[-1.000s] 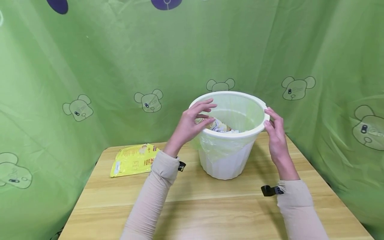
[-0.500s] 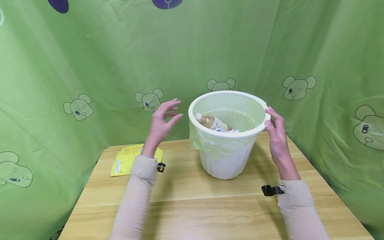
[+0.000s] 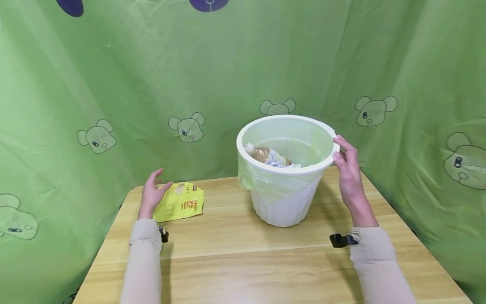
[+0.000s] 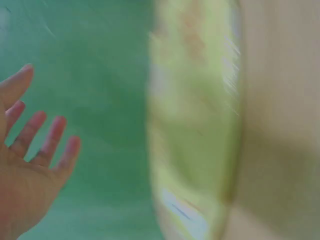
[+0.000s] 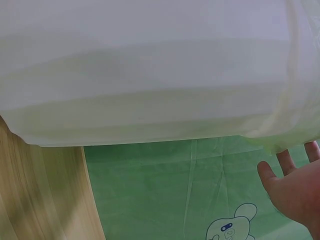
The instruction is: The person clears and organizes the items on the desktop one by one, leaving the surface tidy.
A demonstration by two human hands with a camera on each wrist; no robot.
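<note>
My left hand (image 3: 152,197) hovers over the left end of a yellow plastic pouch (image 3: 186,202) lying flat on the table. Its fingers are spread and hold nothing; the left wrist view, blurred, has the hand (image 4: 37,170) apart from the pouch (image 4: 192,125). With thumb and fingertips my right hand (image 3: 350,177) grips the right side of a white trash bin's rim. The trash bin (image 3: 281,209) stands upright, lined with a pale green bag (image 3: 265,183) folded over its edge. Inside lie a brown-filled plastic bottle (image 3: 262,154) with a white cap and some crumpled white paper (image 3: 294,166).
Both hands work above a wooden table (image 3: 243,270). Green curtain (image 3: 228,63) printed with bear faces hangs close behind the table and along both its sides.
My left hand has moved from the bin's mouth leftward and down to the yellow pouch, uncovering the bottle in the bin. My right hand has stayed at the rim.
</note>
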